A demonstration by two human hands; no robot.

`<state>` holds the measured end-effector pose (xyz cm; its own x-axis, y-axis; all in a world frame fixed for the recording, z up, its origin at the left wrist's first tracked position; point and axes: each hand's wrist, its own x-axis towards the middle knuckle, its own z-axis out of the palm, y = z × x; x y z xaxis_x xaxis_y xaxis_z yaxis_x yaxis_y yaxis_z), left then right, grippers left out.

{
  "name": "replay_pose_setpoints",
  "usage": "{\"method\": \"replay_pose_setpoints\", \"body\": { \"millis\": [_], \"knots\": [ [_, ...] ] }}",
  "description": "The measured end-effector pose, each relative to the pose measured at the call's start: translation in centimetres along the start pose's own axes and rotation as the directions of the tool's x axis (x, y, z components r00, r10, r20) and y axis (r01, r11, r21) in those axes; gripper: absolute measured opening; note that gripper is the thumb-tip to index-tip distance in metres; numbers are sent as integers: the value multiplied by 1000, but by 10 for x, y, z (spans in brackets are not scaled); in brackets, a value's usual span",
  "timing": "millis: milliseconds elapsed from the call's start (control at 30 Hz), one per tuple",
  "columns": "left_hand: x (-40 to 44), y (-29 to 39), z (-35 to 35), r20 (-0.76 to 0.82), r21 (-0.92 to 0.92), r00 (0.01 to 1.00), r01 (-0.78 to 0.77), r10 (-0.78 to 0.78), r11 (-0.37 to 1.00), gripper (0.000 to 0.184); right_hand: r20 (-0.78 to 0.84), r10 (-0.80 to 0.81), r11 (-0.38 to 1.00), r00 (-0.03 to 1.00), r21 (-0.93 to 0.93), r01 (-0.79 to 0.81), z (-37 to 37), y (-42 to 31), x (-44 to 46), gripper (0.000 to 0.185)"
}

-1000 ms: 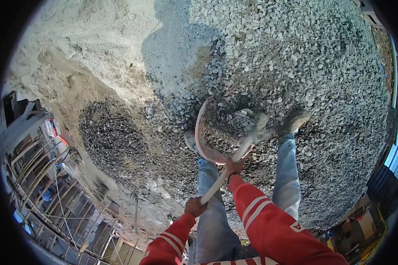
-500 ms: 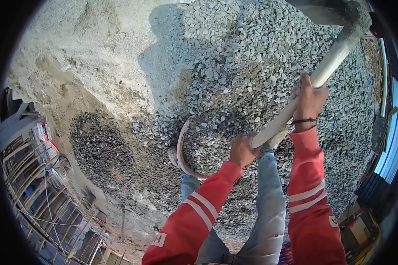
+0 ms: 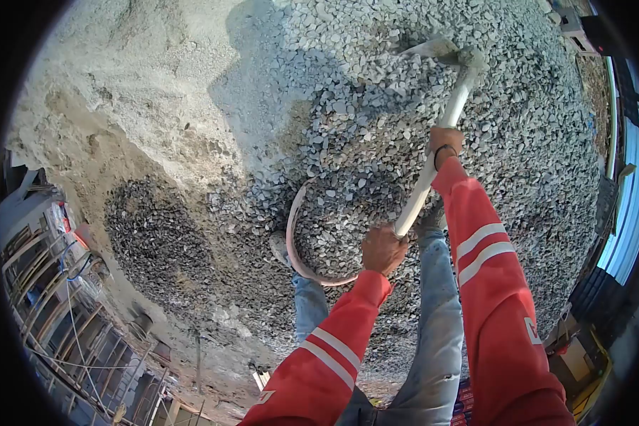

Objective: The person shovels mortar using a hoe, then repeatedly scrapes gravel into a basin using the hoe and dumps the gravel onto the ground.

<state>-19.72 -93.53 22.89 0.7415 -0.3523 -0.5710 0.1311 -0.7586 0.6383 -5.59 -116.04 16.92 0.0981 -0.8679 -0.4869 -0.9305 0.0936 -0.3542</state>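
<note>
My left hand (image 3: 385, 250) is closed round the butt end of a hoe's pale wooden handle. Higher up the same handle, my right hand (image 3: 446, 142), with a dark band at the wrist, is wrapped tightly round it. The blade of the hoe (image 3: 433, 50) is down at the grey gravel (image 3: 525, 156), its front edge partly hidden among the stones. Between my feet sits a round container (image 3: 295, 245) with a pale rim; gravel lies inside it, and its right side is hard to make out.
Pale sand (image 3: 142, 64) lies to the left of the gravel, with a darker gravel patch (image 3: 156, 241) below it. Wooden strips and rods (image 3: 42, 277) crowd the lower left. Corrugated sheeting (image 3: 628, 206) stands at the right edge.
The hoe's head has come down and left from the upper right onto the gravel. My right hand has moved left with the handle; my left hand has shifted slightly down.
</note>
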Motion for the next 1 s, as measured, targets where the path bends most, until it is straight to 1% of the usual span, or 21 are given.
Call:
{"method": "replay_pose_setpoints", "body": {
  "millis": [33, 100, 167, 233, 300, 367, 433, 500, 567, 633, 667, 733, 767, 833, 867, 900, 933, 967, 1000],
  "knots": [
    [-21, -18, 4, 9, 4, 1000, 12, -12, 1000, 28, -2, 81, 996, 997, 43, -80, 6, 29, -10, 38],
    [-53, -48, 8, 81, 190, 996, 14, -30, 982, 28, -21, 143, 988, 990, 69, -141, 58, 116, 14, 38],
    [-83, -91, 11, 85, 179, 995, 33, -49, 983, 28, 102, 123, 990, 987, -88, -115, 56, 131, -46, 37],
    [-113, -115, 5, 105, 162, 993, 43, -60, 986, 29, 31, 119, 988, 992, -107, -115, 61, 147, -101, 37],
    [-137, -132, -13, 156, 259, 978, 91, -135, 961, 34, -42, 212, 974, 976, -73, -215, 65, 168, -142, 35],
    [-171, -144, -21, 230, 359, 942, 149, -242, 921, 35, 64, 193, 977, 979, -102, -186, 74, 211, -163, 38],
    [-207, -161, -35, 234, 383, 917, 219, -323, 897, 32, 166, 302, 953, 939, -46, -299, 80, 240, -204, 41],
    [-249, -201, -51, 277, 352, 884, 271, -376, 896, 31, 175, 253, 964, 951, -131, -232, 90, 274, -255, 41],
    [-286, -221, -81, 329, 440, 835, 278, -441, 854, 30, 243, 230, 963, 942, 80, -256, 107, 327, -308, 37],
    [-313, -220, -107, 302, 429, 816, 345, -492, 835, 27, 492, 281, 880, 824, 210, -426, 97, 340, -349, 33],
    [-325, -227, -113, 292, 437, 819, 345, -494, 830, 27, 501, 277, 877, 820, 217, -429, 92, 327, -360, 33],
    [-345, -239, -120, 303, 392, 820, 357, -485, 848, 24, 501, 395, 770, 770, 277, -575, 57, 287, -382, 29],
    [-340, -232, -124, 301, 393, 821, 356, -485, 848, 24, 502, 394, 770, 770, 278, -575, 48, 275, -382, 29],
    [-306, -205, -115, 259, 259, 908, 263, -330, 929, 22, 484, 214, 725, 849, 504, -470, 34, 247, -358, 26],
    [-287, -197, -103, 220, 256, 932, 230, -288, 939, 20, 431, 129, 721, 893, 577, -383, 25, 223, -339, 24],
    [-258, -182, -92, 189, 166, 959, 179, -209, 970, 20, 372, 48, 709, 927, 641, -294, 13, 190, -317, 23],
    [-225, -161, -84, 152, 76, 979, 126, -137, 989, 20, 355, 10, 703, 935, 662, -259, -7, 143, -296, 23],
    [-189, -141, -80, 106, -17, 993, 46, -44, 999, 24, 303, -75, 712, 950, 683, -161, -23, 100, -274, 23],
    [-152, -123, -70, -25, 1, 998, -56, 56, 998, 28, 221, -185, 733, 958, 680, -15, -35, 58, -254, 23]
  ]
}}
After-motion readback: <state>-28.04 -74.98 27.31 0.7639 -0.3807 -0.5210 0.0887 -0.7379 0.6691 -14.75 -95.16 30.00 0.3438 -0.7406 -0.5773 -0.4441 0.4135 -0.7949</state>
